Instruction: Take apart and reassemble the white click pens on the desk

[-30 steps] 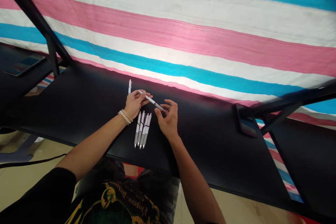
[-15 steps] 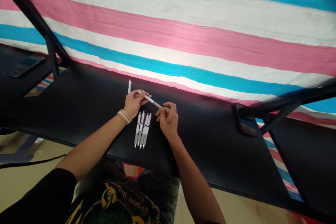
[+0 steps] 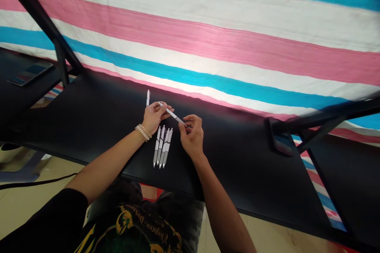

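A white pen point(image 3: 172, 114) slants between my two hands above the black table. My left hand point(image 3: 154, 114) holds its upper end between thumb and fingers. At its lower end, my right hand point(image 3: 192, 134) pinches it with thumb and index finger, the other fingers curled; the very tip is partly hidden there. Several white pens with grey grips point(image 3: 162, 147) lie side by side between my forearms, their metal tips toward me. Another white pen point(image 3: 148, 97) lies just beyond my left hand, its lower part covered by that hand.
The black table point(image 3: 237, 158) runs left and right, with a striped cloth point(image 3: 208, 47) hanging behind it. Black slanted bars point(image 3: 38, 19) rise at the left and right. A dark flat device point(image 3: 31, 73) is at far left; a phone-like object point(image 3: 280, 142) lies at right.
The pen's lower end sits closer in to my right fingertips, and less of its grey grip shows. Both hands stay nearly in place; the whole view has shifted slightly.
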`<state>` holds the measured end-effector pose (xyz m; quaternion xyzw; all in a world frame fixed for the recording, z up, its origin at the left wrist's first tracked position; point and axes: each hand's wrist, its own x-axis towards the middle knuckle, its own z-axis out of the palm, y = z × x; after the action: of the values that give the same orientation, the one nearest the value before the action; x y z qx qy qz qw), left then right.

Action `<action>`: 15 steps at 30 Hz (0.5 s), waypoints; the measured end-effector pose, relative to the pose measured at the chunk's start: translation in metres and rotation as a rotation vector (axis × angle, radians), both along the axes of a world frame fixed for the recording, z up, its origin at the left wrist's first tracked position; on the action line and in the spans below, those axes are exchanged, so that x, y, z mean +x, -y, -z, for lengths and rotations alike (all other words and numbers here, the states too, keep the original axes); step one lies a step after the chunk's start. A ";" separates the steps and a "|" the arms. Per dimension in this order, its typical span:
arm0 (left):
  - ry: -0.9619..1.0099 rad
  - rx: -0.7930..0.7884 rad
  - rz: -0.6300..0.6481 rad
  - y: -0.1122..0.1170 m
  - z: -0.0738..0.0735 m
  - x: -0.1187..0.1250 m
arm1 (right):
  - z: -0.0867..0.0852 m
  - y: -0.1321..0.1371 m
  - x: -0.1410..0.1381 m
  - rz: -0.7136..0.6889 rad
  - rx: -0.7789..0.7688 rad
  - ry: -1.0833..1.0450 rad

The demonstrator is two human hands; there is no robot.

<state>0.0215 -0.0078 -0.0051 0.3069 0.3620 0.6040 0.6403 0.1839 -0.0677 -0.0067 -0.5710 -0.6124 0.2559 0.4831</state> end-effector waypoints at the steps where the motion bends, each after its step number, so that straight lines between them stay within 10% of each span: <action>1: -0.003 0.001 0.006 0.000 0.000 0.000 | 0.000 0.000 0.000 -0.009 -0.003 0.012; 15: 0.255 -0.024 0.082 0.001 -0.014 -0.006 | 0.001 0.001 -0.004 -0.090 0.094 0.016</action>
<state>0.0157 -0.0085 0.0092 0.2346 0.2720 0.6068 0.7090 0.1803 -0.0691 -0.0076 -0.5216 -0.6527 0.2440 0.4923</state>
